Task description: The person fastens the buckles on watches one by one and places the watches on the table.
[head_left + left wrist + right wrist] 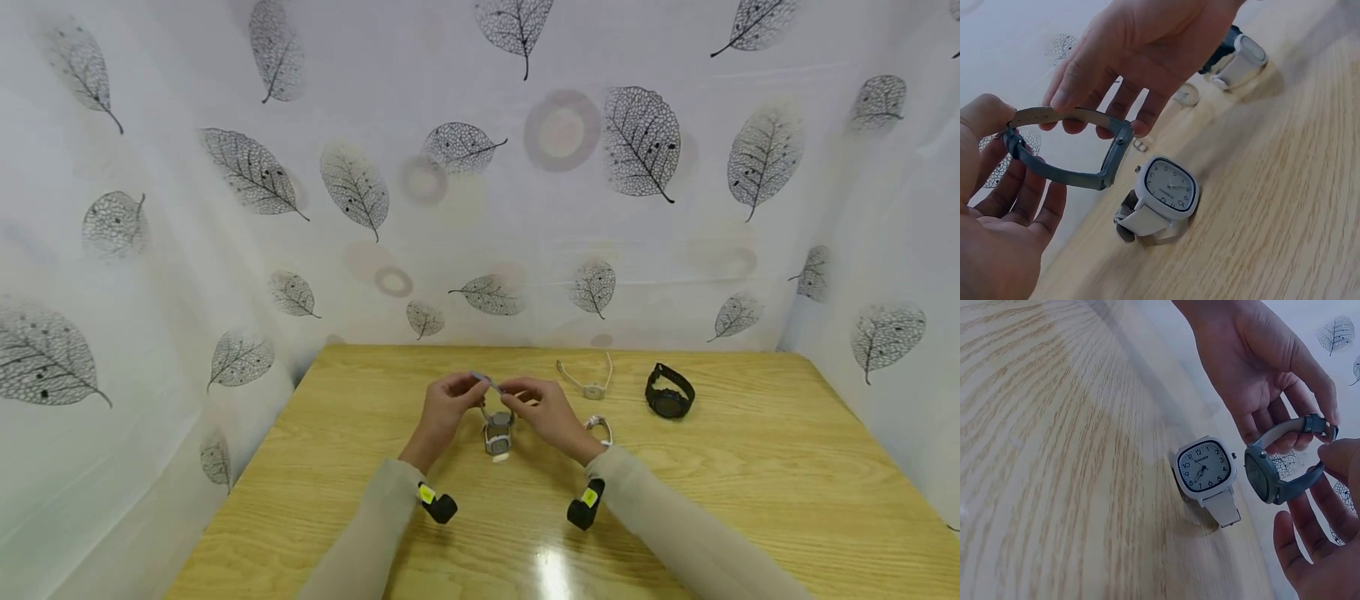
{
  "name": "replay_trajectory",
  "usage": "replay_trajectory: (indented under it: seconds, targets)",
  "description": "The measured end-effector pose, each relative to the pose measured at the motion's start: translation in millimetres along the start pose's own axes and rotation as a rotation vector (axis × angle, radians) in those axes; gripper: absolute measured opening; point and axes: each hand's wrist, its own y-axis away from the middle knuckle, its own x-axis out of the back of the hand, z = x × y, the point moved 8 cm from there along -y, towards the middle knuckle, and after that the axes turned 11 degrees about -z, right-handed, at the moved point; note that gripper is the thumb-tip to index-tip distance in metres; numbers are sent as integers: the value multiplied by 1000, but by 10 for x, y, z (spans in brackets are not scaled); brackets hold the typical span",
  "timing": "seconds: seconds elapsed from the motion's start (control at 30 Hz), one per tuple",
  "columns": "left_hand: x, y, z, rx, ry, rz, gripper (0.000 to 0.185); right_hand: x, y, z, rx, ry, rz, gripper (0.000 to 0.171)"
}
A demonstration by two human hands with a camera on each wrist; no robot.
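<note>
Both hands hold a grey watch (492, 398) a little above the wooden table (750, 467). My left hand (467, 390) pinches the buckle end of its strap (1015, 141). My right hand (519, 390) grips the other strap end from above, next to the buckle. The grey case (1261, 475) hangs below the hands, tilted on its side. Directly beneath it a white square-faced watch (497, 440) lies on the table, dial up in the wrist views (1169, 187) (1204, 466). Neither hand touches it.
A second white watch (600, 427) sits by my right wrist. A pale watch with an open strap (588, 385) and a black watch (669, 393) lie farther back right. Leaf-print curtains (480, 192) close in the table on three sides.
</note>
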Motion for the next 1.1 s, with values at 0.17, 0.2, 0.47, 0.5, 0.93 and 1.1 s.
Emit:
replay_trajectory:
  seconds: [0.17,0.2,0.47,0.5,0.93,1.1]
  targets:
    - [-47,11,2,1,-44,-52,22,-22,-6,-20,-3,8,4,25]
    - [-57,12,2,0,-49,-61,22,-24,-7,-24,-3,10,5,24]
    - [-49,12,-22,24,-69,-55,28,-50,19,-15,-24,-38,-18,27]
    - [-41,14,-19,28,-65,-47,29,-57,26,-7,-27,-44,-27,28]
    - [-78,26,37,28,-22,-65,24,-39,47,34,-35,-2,-19,27]
    - [-87,25,-19,52,-43,-84,24,-57,48,34,-42,1,-10,22]
